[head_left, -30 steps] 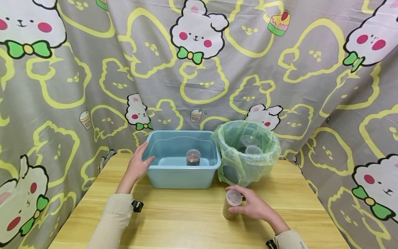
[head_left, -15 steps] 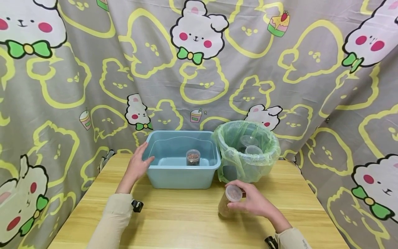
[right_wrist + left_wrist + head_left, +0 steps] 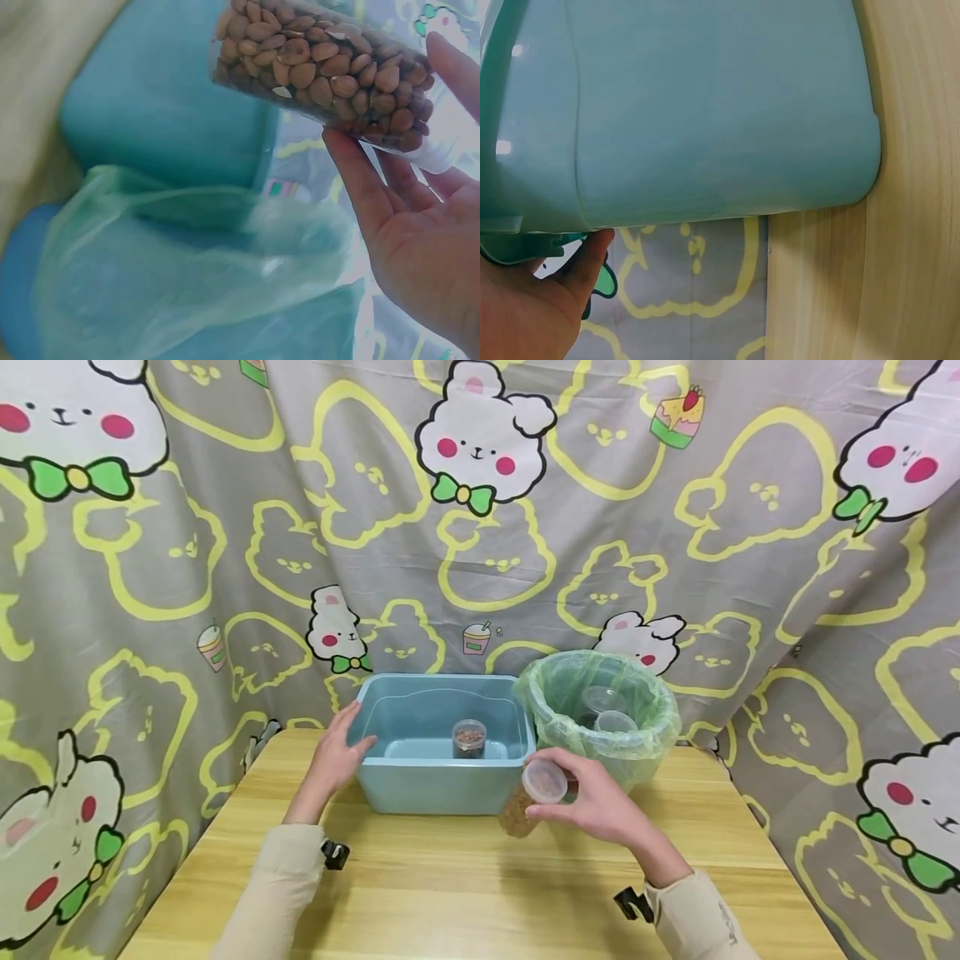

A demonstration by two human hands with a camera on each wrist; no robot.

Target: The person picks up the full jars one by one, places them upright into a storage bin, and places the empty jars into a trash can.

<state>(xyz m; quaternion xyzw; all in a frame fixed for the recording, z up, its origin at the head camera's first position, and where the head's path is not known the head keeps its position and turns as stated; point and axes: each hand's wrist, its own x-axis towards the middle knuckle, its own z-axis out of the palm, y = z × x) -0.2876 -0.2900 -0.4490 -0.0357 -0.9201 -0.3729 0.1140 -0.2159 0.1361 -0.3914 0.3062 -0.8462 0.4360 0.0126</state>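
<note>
My right hand (image 3: 596, 797) grips a clear plastic jar (image 3: 322, 75) near its translucent white lid (image 3: 545, 782). Brown almond-like nuts fill the jar, which is tilted and lifted off the table, in front of the tub's right corner. In the right wrist view the thumb (image 3: 454, 71) and fingers pinch the jar from opposite sides. At the tub's left end my left hand (image 3: 333, 764) holds the rim of the light-blue plastic tub (image 3: 442, 789). A second clear jar (image 3: 469, 740) with brownish contents stands inside the tub, towards its right.
Right beside the tub is a bin (image 3: 600, 739) lined with a green plastic bag. Clear round plastic pieces (image 3: 617, 722) lie inside it. The wooden table (image 3: 420, 885) ends at a patterned curtain (image 3: 495, 552) behind and at both sides.
My right hand has raised the jar from the table and moved it up, left and towards the tub, tilting it. The left hand keeps its place on the tub's rim.
</note>
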